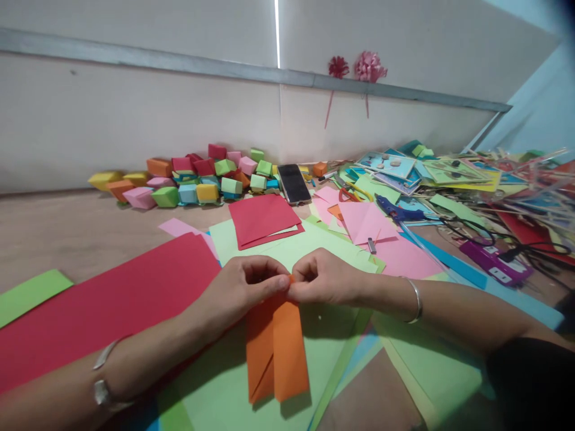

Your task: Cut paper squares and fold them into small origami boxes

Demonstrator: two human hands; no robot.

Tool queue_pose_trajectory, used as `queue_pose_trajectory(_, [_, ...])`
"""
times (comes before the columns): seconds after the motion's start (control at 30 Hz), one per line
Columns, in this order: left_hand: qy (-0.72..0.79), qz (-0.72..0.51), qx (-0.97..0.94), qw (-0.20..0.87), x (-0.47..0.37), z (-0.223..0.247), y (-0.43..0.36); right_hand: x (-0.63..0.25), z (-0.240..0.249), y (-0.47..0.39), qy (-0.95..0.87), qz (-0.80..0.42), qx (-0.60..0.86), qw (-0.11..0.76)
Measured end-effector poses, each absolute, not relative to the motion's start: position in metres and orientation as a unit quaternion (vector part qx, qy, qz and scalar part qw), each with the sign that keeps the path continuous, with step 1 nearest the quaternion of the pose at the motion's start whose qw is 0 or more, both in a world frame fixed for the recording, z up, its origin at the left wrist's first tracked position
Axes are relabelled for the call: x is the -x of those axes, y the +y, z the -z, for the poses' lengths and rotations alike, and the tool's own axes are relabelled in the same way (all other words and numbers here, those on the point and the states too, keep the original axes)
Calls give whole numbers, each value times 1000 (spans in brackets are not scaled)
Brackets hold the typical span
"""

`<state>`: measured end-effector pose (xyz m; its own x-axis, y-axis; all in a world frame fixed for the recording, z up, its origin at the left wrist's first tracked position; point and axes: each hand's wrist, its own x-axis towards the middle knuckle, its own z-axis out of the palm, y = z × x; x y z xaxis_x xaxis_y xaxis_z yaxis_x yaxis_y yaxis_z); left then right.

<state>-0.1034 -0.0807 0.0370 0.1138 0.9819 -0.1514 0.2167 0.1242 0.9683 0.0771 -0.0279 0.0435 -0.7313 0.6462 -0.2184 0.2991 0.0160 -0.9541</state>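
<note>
Between my two hands is a folded piece of orange paper point(290, 353), its two long flaps pointing toward me. My left hand point(251, 281) pinches its far end with thumb and fingertips. Right beside it, my right hand point(317, 276) pinches the same end, fingers curled in. The fingertips of both hands nearly meet and cover the top of the fold. Beneath lies a light green paper sheet point(215, 383). A large red sheet point(112, 299) extends under my left forearm. Just beyond my hands are red paper squares point(265, 218).
Small coloured paper boxes point(197, 185) are heaped along the wall, beside a phone point(294, 184). To the right lie pink paper point(366, 221), scissors point(357, 193), a blue glue gun point(399, 209) and a purple power strip point(496, 263) with black cords. Cards and sticks pile up farther right.
</note>
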Motion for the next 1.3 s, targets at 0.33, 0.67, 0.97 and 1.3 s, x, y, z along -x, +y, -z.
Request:
queue_pose_trajectory(0.33, [568, -454, -466, 505, 98, -33, -84, -69, -36, -36, -722, -589, 334, 142])
queue_pose_trajectory(0.67, [587, -524, -375, 489, 102, -38, -78, -67, -28, -46, -759, -510, 340, 219])
queue_pose_trajectory(0.97, [594, -601, -299, 443, 122, -38, -51, -74, -32, -66, -816, -475, 288, 159])
queue_pose_trajectory(1.3, [587, -610, -302, 438, 123, -25, -48, -77, -28, -26, -876, -159, 227, 395])
